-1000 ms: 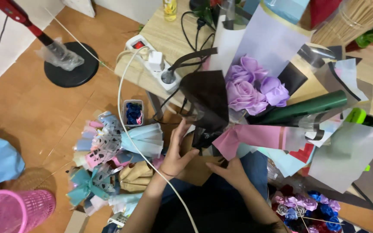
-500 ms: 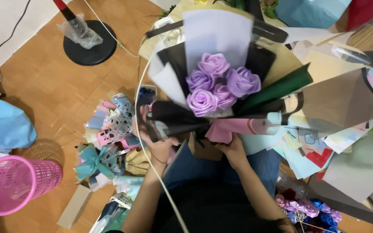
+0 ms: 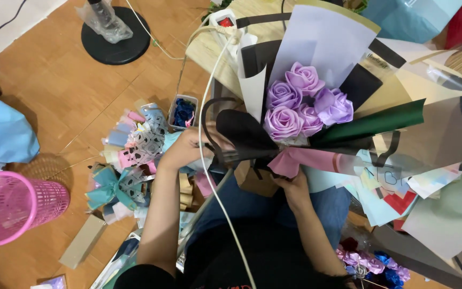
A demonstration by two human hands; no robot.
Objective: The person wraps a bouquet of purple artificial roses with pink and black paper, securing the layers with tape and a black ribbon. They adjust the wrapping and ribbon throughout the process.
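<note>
Just above both hands stood the purple ribbon-rose bouquet (image 3: 303, 101), long axis upright; left hand (image 3: 188, 150) gripped its black wrap, right hand (image 3: 293, 184) clasped the stem base.

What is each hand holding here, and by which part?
Both hold the purple fabric-rose bouquet: left hand grips its black wrapping paper edge, right hand its gathered base.

Wooden floor (image 3: 54, 107): pink basket (image 3: 14, 206), black round stand base (image 3: 116, 37), blue bag (image 3: 1, 134), ribbon bows pile (image 3: 129, 155), cardboard strip (image 3: 83, 241). Tabletop (image 3: 204, 51): power strip (image 3: 223, 21).
</note>
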